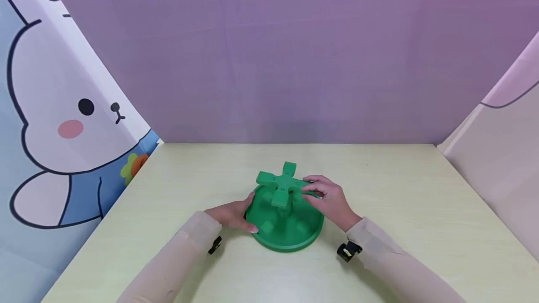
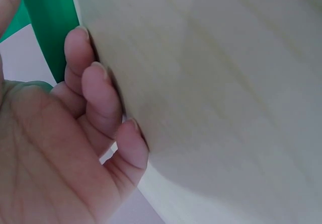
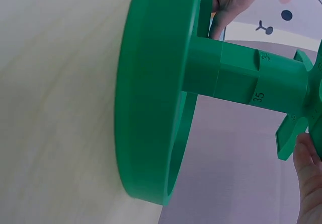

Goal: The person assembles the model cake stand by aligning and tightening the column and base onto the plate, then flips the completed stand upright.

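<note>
In the middle of the frame, a round green plastic-looking base with raised rim [image 3: 151, 98] is seen from the side. A green faceted post [image 3: 239, 75], marked 35, extends rightward to a green cross-shaped piece [image 3: 291, 137] at the right edge. At lower right, the right hand [image 3: 311, 189] touches this piece; at the top, the left hand [image 3: 235, 2] is at the rim. The pale wood-grained table [image 3: 55, 103] occupies the left.

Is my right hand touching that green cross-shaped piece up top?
Touching. The right wrist view shows your right hand with one of its fingers against an arm of the cross-shaped piece, no gap between them.
</note>
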A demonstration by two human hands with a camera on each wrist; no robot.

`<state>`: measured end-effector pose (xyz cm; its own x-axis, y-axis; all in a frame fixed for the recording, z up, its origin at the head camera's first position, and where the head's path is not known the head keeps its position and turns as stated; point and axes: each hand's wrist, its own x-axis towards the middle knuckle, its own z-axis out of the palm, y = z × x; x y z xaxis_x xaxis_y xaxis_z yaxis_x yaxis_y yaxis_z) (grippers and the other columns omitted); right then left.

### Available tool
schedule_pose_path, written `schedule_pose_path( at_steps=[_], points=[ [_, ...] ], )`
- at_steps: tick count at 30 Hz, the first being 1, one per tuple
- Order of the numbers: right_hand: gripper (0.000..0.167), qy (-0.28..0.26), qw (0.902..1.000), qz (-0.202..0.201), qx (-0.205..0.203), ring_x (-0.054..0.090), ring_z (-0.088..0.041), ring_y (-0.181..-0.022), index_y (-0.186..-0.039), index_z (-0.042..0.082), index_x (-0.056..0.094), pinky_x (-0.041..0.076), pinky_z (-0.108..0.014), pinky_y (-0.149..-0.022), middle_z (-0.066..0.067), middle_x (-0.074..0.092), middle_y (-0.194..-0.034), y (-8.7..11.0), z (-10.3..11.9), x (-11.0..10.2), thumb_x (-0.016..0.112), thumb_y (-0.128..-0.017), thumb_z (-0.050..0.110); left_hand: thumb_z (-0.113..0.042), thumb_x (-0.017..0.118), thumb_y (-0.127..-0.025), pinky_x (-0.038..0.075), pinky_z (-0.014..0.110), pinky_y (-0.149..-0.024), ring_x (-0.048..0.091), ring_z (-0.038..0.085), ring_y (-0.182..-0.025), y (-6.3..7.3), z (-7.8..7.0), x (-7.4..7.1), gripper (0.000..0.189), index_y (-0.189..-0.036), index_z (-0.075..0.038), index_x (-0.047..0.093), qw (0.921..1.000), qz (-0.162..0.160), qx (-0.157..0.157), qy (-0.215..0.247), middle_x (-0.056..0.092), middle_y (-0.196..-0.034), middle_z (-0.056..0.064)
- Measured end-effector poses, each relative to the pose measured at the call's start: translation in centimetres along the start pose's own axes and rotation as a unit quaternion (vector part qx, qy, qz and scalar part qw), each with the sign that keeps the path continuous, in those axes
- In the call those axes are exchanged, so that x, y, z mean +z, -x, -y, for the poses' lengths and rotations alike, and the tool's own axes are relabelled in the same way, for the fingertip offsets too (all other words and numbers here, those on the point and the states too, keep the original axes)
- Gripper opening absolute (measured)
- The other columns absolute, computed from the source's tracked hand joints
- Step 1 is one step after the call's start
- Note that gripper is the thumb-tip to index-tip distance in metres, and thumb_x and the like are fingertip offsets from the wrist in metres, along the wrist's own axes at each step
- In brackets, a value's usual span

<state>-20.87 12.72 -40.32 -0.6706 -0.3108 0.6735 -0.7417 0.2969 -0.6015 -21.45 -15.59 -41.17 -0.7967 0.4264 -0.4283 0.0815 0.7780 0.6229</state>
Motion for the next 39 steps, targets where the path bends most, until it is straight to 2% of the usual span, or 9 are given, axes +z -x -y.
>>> schedule_pose_path(
  at_steps=[3,7,10,18,25,31,39],
  points=[
    [0.019,0.006,0.9999,0.008,-0.001,0.065,-0.033,-0.089,-0.085,-0.007,0.072,0.051,-0.016,-0.072,-0.022,0.065,-0.106,0.26,-0.49,0.06,0.075,-0.069,-0.017,-0.032,0.078,-0.082,0.023,0.047,-0.112,0.021,0.031,-0.141,-0.08,0.06,0.07,0.11,-0.153,-0.002,-0.001,1.0,-0.001,-0.003,-0.007,0.022,-0.155,0.017],
    [0.018,0.015,0.9996,0.015,-0.02,0.066,-0.027,-0.084,-0.087,-0.005,0.073,0.055,-0.026,-0.066,-0.018,0.064,-0.106,0.45,-0.32,-0.03,0.075,-0.072,-0.014,-0.033,0.077,-0.082,0.023,0.047,-0.112,0.021,0.031,-0.142,-0.18,0.06,0.11,0.11,-0.153,-0.002,-0.001,0.9999,0.0,-0.005,-0.01,0.021,-0.155,0.017],
    [0.02,0.019,0.9995,0.012,-0.022,0.066,-0.024,-0.08,-0.091,-0.006,0.073,0.056,-0.03,-0.065,-0.018,0.064,-0.107,0.5,-0.29,-0.02,0.075,-0.073,-0.014,-0.034,0.077,-0.082,0.023,0.047,-0.111,0.021,0.031,-0.141,-0.18,0.0,0.08,0.11,-0.153,-0.002,-0.001,0.9999,0.002,-0.002,-0.011,0.022,-0.155,0.018],
    [0.022,0.045,0.9989,0.011,-0.003,0.067,-0.024,-0.079,-0.094,-0.004,0.073,0.056,-0.028,-0.066,-0.019,0.065,-0.106,0.39,-0.08,0.02,0.076,-0.073,-0.011,-0.033,0.077,-0.082,0.024,0.047,-0.111,0.023,0.032,-0.141,-0.17,-0.05,0.01,0.11,-0.153,-0.002,-0.001,0.9999,0.003,0.002,-0.015,0.023,-0.154,0.019],
    [0.022,0.056,0.997,0.02,-0.048,0.063,-0.019,-0.073,-0.091,-0.004,0.073,0.055,-0.026,-0.063,-0.016,0.063,-0.099,0.42,0.0,0.08,0.078,-0.07,-0.009,-0.032,0.077,-0.082,0.025,0.047,-0.11,0.024,0.033,-0.14,-0.21,0.03,0.12,0.111,-0.153,-0.001,-0.002,0.9999,0.002,0.007,-0.012,0.024,-0.154,0.019],
    [0.026,0.056,0.9959,0.03,-0.064,0.06,-0.015,-0.072,-0.092,-0.003,0.072,0.053,-0.021,-0.063,-0.013,0.061,-0.097,0.44,-0.34,0.22,0.081,-0.069,-0.006,-0.031,0.077,-0.082,0.024,0.047,-0.111,0.022,0.033,-0.141,-0.22,0.13,0.09,0.111,-0.152,0.001,-0.003,0.9998,0.006,0.017,-0.002,0.022,-0.154,0.02],
    [0.028,0.109,0.9864,0.04,-0.117,0.064,-0.016,-0.076,-0.092,0.002,0.074,0.052,-0.019,-0.063,-0.008,0.064,-0.094,0.46,-0.74,-0.17,0.085,-0.067,0.006,-0.03,0.078,-0.082,0.024,0.046,-0.111,0.022,0.032,-0.141,-0.43,0.22,0.08,0.112,-0.152,0.001,-0.004,0.9998,0.007,0.02,0.003,0.022,-0.154,0.019]
  ],
)
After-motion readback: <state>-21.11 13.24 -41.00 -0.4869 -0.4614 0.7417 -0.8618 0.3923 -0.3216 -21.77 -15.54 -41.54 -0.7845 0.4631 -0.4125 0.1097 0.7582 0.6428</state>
